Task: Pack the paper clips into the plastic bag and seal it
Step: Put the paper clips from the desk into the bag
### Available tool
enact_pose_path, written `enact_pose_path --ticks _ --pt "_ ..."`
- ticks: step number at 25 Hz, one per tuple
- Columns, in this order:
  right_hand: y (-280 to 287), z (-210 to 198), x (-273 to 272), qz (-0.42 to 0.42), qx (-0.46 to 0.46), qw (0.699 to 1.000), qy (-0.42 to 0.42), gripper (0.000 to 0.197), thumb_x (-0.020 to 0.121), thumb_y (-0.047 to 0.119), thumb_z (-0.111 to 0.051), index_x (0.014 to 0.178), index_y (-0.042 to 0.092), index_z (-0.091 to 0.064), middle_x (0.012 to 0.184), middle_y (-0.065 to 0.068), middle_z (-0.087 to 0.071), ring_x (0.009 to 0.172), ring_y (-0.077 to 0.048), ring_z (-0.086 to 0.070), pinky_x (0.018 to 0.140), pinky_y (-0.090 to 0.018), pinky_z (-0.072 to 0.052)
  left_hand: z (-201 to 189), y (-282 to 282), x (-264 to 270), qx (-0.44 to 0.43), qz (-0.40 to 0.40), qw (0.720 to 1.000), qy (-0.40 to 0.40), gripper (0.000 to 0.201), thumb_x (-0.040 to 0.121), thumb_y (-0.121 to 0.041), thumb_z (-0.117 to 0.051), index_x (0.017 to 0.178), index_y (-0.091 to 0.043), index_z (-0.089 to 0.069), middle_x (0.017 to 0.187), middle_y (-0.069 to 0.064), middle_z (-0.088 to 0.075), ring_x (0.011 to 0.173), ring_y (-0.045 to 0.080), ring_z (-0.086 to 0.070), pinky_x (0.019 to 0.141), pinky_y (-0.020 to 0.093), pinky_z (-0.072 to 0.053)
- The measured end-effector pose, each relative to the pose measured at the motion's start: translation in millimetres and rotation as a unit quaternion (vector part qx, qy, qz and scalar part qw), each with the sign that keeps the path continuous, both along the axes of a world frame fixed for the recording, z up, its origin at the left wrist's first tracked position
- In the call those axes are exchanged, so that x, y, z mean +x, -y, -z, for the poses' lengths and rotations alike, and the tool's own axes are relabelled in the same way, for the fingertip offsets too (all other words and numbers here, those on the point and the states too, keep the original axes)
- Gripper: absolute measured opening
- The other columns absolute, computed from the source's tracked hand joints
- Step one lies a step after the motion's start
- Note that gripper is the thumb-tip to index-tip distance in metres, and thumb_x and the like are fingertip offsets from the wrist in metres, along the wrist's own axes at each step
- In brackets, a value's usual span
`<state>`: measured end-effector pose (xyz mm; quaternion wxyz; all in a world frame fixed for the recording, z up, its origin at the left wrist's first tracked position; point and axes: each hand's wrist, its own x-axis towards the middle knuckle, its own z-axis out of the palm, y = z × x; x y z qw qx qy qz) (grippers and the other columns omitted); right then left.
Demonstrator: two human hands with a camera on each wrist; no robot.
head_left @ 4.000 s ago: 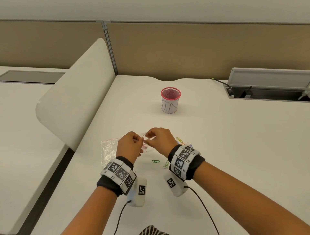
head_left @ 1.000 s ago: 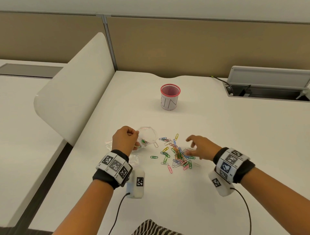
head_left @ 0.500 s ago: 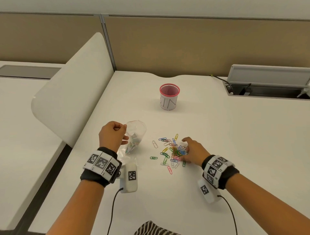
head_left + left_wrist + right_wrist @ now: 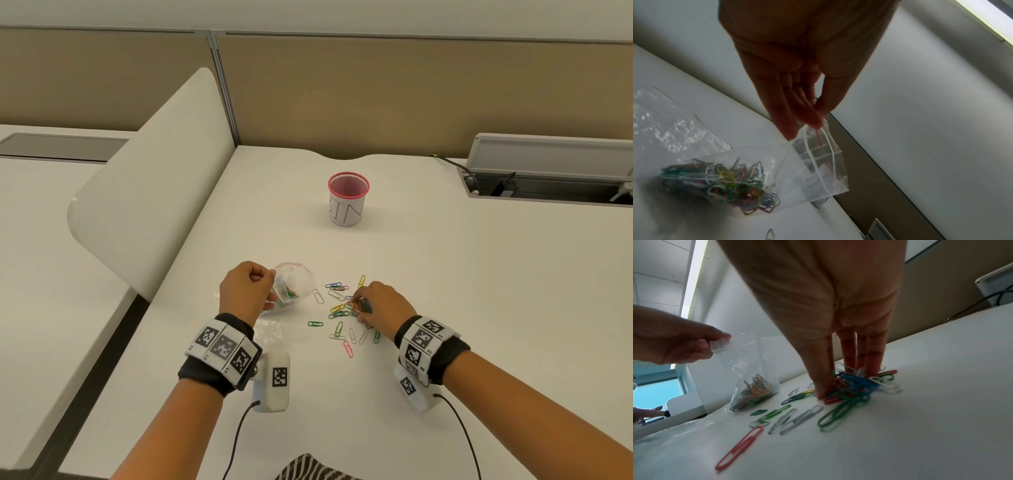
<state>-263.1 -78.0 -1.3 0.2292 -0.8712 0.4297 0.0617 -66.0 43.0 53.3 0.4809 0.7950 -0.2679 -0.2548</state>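
A small clear zip bag [image 4: 297, 283] stands on the white desk with its mouth up, and a heap of coloured paper clips [image 4: 721, 183] lies in its bottom. My left hand [image 4: 270, 274] pinches the bag's rim between thumb and fingers; the wrist view shows that pinch [image 4: 816, 123] at the red zip line. To the right, my right hand [image 4: 359, 305] presses down on the desk, thumb and fingers squeezed round a clump of clips [image 4: 857, 384]. Several loose clips [image 4: 342, 329] lie scattered around it, red, green and grey ones nearest me [image 4: 793, 418].
A pink mesh cup marked BIN [image 4: 348, 198] stands farther back at the centre. A second flat plastic bag [image 4: 663, 121] lies under my left wrist. A white curved divider [image 4: 147, 192] borders the desk's left side, and a cable tray [image 4: 548, 171] sits at the back right.
The right hand has pulled in over the pile and bunched clips under its fingertips. The left hand has raised the bag from a slumped position so that its mouth faces up.
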Motion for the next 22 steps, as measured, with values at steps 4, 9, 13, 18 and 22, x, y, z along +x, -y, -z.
enact_pose_path --ticks 4,9,13,18,22 --pt "6 -3 -2 0.058 0.028 0.995 0.075 0.023 0.084 0.015 -0.061 0.106 0.013 -0.065 0.112 -0.008 -0.065 0.1 -0.022 -0.058 0.085 -0.029 -0.046 -2 3 0 -0.001 0.0 1.0 0.01 0.018 0.087 -0.013 -0.057 0.069 -0.014 -0.053 0.06 0.005 -0.059 0.047 0.012 -0.061 0.042 0.019 -0.053" --pt "18 -6 -6 0.148 0.104 0.971 0.155 0.015 0.077 0.011 -0.071 0.092 0.01 -0.07 0.088 -0.005 -0.066 0.079 -0.015 -0.057 0.075 -0.024 -0.05 -3 3 -2 -0.007 0.001 1.0 0.007 0.018 0.086 -0.012 -0.057 0.069 -0.013 -0.052 0.061 0.005 -0.059 0.044 0.009 -0.06 0.039 0.017 -0.051" --pt "18 -14 -5 0.358 0.449 0.714 0.4 0.007 0.084 0.006 -0.063 0.086 0.012 -0.063 0.072 -0.001 -0.068 0.061 -0.009 -0.061 0.055 -0.019 -0.054 -2 4 -6 -0.008 0.005 1.0 -0.001 0.017 0.086 -0.011 -0.057 0.069 -0.012 -0.053 0.06 0.005 -0.058 0.036 0.004 -0.057 0.038 0.016 -0.05" --pt "14 -10 0 0.442 0.565 0.517 0.468 0.008 0.087 0.005 -0.057 0.082 0.001 -0.061 0.074 -0.011 -0.064 0.063 -0.017 -0.062 0.053 -0.035 -0.06 0 6 -11 -0.005 0.013 1.0 -0.01 0.019 0.086 -0.011 -0.056 0.068 -0.012 -0.052 0.061 0.006 -0.058 0.037 0.006 -0.058 0.036 0.014 -0.048" --pt "11 -17 4 0.43 0.598 0.491 0.466 0.019 0.093 0.007 -0.043 0.083 -0.001 -0.057 0.083 -0.014 -0.055 0.069 -0.021 -0.06 0.05 -0.035 -0.059 0 7 -13 -0.005 0.018 1.0 -0.008 0.021 0.087 -0.011 -0.056 0.067 -0.013 -0.051 0.061 0.005 -0.057 0.044 0.009 -0.058 0.037 0.015 -0.05"
